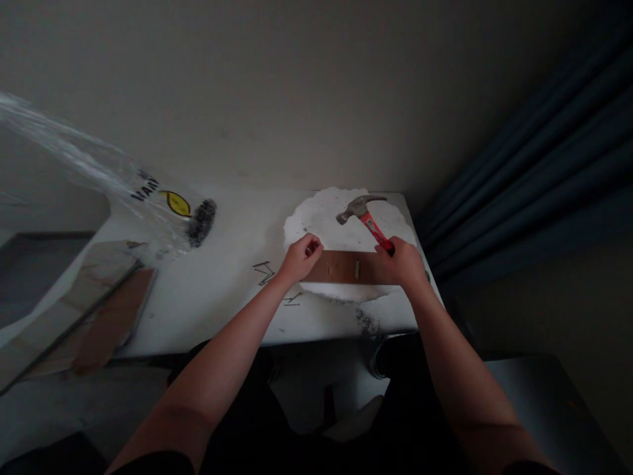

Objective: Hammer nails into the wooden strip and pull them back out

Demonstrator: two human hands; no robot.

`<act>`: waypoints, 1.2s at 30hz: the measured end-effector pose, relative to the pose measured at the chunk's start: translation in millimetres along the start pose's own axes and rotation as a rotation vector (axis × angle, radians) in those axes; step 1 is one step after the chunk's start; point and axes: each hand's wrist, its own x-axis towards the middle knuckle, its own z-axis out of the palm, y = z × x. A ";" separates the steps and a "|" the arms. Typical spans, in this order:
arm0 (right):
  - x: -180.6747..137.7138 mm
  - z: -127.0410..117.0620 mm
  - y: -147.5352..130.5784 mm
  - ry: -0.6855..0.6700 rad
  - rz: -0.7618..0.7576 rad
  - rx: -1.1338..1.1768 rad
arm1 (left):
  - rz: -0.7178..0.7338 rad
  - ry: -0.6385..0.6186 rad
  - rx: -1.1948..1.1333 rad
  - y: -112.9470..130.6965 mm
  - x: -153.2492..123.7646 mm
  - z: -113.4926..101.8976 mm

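My right hand [403,262] is closed round the red handle of a claw hammer [363,214], whose steel head is raised over a white round mat [341,211]. Across the mat lies a brown wooden strip [343,267] with a small pale mark near its middle. My left hand [301,257] is curled into a pinch at the strip's left end, with something small and dark between the fingers that I cannot make out.
A white table [222,290] stands against a plain wall. Loose nails [264,272] lie left of the mat. A clear plastic bag [148,211] with a yellow label sits at the left, above wooden boards [111,316]. Dark curtains [534,178] hang on the right.
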 end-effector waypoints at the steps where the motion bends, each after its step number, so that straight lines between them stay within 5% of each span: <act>1: -0.8 -2.9 -1.2 0.033 -0.008 0.027 | -0.008 0.024 -0.006 -1.3 0.7 -1.5; 5: -0.7 -7.9 -4.2 0.029 -0.041 0.116 | -0.035 0.091 0.003 -7.4 3.6 -2.9; 19: -10.6 10.7 -12.2 -0.078 -0.124 0.065 | 0.039 -0.055 0.168 -12.5 3.7 -5.3; 36: -8.6 10.6 -13.6 -0.096 -0.124 0.070 | -0.023 -0.063 0.100 -21.0 2.3 -2.8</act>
